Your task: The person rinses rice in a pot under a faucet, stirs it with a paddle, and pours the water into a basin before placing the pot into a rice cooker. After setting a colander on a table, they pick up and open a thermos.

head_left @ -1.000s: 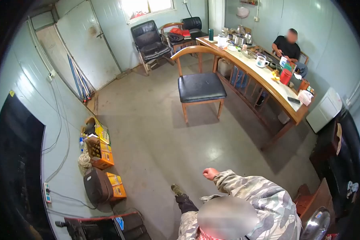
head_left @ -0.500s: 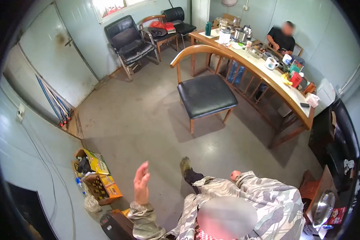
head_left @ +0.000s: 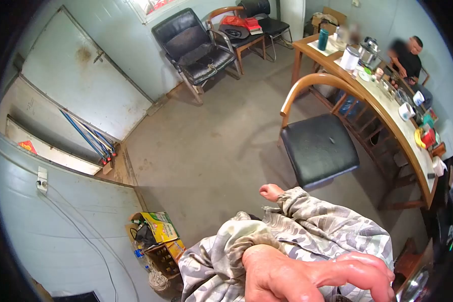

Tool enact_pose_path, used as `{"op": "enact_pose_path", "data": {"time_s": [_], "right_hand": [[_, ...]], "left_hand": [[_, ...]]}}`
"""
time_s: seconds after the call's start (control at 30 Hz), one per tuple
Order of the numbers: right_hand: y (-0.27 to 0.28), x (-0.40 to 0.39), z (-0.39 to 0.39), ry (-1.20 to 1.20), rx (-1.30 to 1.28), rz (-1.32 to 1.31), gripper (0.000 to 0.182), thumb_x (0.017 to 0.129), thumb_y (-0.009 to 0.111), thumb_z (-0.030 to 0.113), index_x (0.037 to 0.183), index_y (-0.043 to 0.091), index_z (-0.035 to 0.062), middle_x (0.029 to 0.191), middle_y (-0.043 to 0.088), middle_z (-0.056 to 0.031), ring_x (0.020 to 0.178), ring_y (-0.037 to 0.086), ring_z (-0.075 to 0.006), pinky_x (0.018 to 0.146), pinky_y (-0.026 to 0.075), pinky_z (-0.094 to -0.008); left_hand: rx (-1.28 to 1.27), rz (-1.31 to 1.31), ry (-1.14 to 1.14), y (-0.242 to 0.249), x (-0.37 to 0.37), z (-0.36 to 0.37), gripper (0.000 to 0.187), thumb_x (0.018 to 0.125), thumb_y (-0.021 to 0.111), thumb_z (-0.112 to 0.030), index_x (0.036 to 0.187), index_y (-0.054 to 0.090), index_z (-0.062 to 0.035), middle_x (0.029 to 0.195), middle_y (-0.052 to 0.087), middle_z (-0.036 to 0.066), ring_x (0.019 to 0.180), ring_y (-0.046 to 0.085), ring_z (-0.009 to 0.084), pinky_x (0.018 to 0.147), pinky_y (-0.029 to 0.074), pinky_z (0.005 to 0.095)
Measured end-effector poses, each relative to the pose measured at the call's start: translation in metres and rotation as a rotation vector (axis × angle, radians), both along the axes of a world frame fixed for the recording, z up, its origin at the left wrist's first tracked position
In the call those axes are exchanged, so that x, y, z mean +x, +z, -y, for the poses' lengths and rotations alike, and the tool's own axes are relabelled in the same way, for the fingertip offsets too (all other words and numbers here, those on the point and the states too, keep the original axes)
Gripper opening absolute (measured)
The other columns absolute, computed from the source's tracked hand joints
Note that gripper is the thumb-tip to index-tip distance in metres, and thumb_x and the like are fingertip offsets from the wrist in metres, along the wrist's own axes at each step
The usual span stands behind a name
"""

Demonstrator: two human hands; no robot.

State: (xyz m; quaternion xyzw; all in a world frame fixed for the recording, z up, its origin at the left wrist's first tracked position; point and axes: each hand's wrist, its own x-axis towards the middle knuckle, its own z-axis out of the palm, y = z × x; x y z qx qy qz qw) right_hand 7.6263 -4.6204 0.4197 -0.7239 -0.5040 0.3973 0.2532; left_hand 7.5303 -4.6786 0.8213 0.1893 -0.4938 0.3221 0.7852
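My left hand is large and close to the camera at the bottom middle, in front of my camouflage clothing. Its fingers bend to the right and stand apart, and nothing shows between them; the lower part is cut off by the frame edge. My right hand extends from its camouflage sleeve over the floor, left of a wooden chair with a black seat. Its fingers look curled in, with no object visible in them.
A curved-top table holding kettles, cups and packets stands at right, with a person seated behind it. Black armchair and further chairs line the back wall. An open carton with bottles lies at lower left, near a door.
My left hand has swung from the left side across my body, close to the camera. The view has turned left, so the chair and table sit further right. My right hand reaches further out.
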Motion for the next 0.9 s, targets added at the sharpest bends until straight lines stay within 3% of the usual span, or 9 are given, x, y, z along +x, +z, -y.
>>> {"op": "enact_pose_path", "data": {"time_s": [0.27,0.4,0.5,0.6,0.73,0.77,0.83,0.87,0.9], "right_hand": [[-0.012,0.066,-0.153,-0.155,-0.260,-0.344,0.025,0.082,0.054,0.017,0.098,0.060,-0.0009,0.081,0.063,-0.0077,0.064,0.060,-0.0121,0.061,0.049,-0.0275],[0.006,0.109,-0.218,-0.440,-0.218,-0.500,0.025,0.083,0.053,0.014,0.104,0.056,0.0003,0.084,0.062,-0.0072,0.067,0.058,-0.0110,0.059,0.047,-0.0242],[0.042,0.135,-0.263,-0.615,-0.093,-0.552,0.024,0.085,0.053,0.014,0.105,0.056,0.0008,0.085,0.062,-0.0069,0.067,0.058,-0.0105,0.058,0.046,-0.0231],[0.034,0.172,-0.300,-0.776,0.104,-0.602,0.020,0.083,0.055,0.009,0.100,0.057,-0.0027,0.081,0.062,-0.0078,0.068,0.058,-0.0115,0.062,0.049,-0.0249],[-0.016,0.247,-0.355,-1.003,0.305,-0.649,0.024,0.081,0.059,0.011,0.102,0.056,-0.0005,0.089,0.061,-0.0068,0.078,0.058,-0.0124,0.067,0.049,-0.0250],[-0.022,0.272,-0.370,-1.093,0.382,-0.737,0.025,0.080,0.061,0.012,0.101,0.056,0.0004,0.089,0.060,-0.0068,0.078,0.058,-0.0123,0.067,0.049,-0.0252],[-0.008,0.317,-0.404,-1.093,0.383,-0.131,0.023,0.077,0.063,0.012,0.097,0.058,0.0017,0.078,0.061,-0.0040,0.071,0.058,-0.0105,0.067,0.048,-0.0249],[-0.008,0.342,-0.421,-1.171,0.446,-0.160,0.024,0.076,0.063,0.012,0.098,0.058,0.0021,0.077,0.061,-0.0037,0.070,0.058,-0.0108,0.066,0.048,-0.0251],[-0.011,0.365,-0.432,-1.250,0.506,-0.182,0.024,0.076,0.063,0.012,0.098,0.058,0.0025,0.075,0.061,-0.0034,0.069,0.057,-0.0110,0.065,0.048,-0.0254]], "left_hand": [[-0.448,0.015,-0.200,0.004,0.039,-0.180,0.016,0.087,0.050,-0.011,0.091,0.066,-0.0128,0.125,0.038,0.028,0.116,0.036,0.0382,0.095,0.026,0.0498],[-0.198,0.084,-0.327,0.004,0.084,-0.304,0.016,0.089,0.048,-0.012,0.087,0.064,-0.0111,0.125,0.037,0.028,0.116,0.036,0.0388,0.094,0.028,0.0505],[0.212,0.004,-0.506,0.002,0.130,-0.400,0.023,0.089,0.048,-0.027,0.097,0.062,-0.0109,0.125,0.039,0.026,0.116,0.037,0.0373,0.092,0.030,0.0513],[0.506,0.003,-0.375,-0.022,0.192,-0.463,0.020,0.085,0.038,-0.014,0.084,0.056,-0.0053,0.119,0.038,0.027,0.110,0.037,0.0446,0.089,0.028,0.0583],[1.155,-0.502,0.052,-0.079,0.274,-0.548,0.039,0.070,0.057,-0.004,0.108,0.055,-0.0081,0.117,0.049,0.008,0.108,0.047,0.0197,0.093,0.026,0.0348],[1.272,-0.613,0.163,-0.112,0.297,-0.570,0.038,0.070,0.058,0.000,0.108,0.055,-0.0077,0.113,0.052,0.009,0.107,0.049,0.0223,0.091,0.031,0.0342],[1.211,-1.138,0.230,-0.204,0.321,-0.623,0.034,0.077,0.055,0.000,0.111,0.053,-0.0031,0.113,0.053,0.010,0.106,0.050,0.0211,0.090,0.039,0.0300],[0.977,-1.490,0.089,-0.238,0.317,-0.654,0.032,0.080,0.053,-0.002,0.112,0.052,-0.0013,0.114,0.053,0.008,0.106,0.049,0.0165,0.091,0.039,0.0286],[0.971,-1.672,0.239,-0.276,0.306,-0.687,0.033,0.081,0.054,-0.004,0.114,0.052,-0.0007,0.113,0.054,0.007,0.105,0.049,0.0155,0.090,0.040,0.0272]]}}
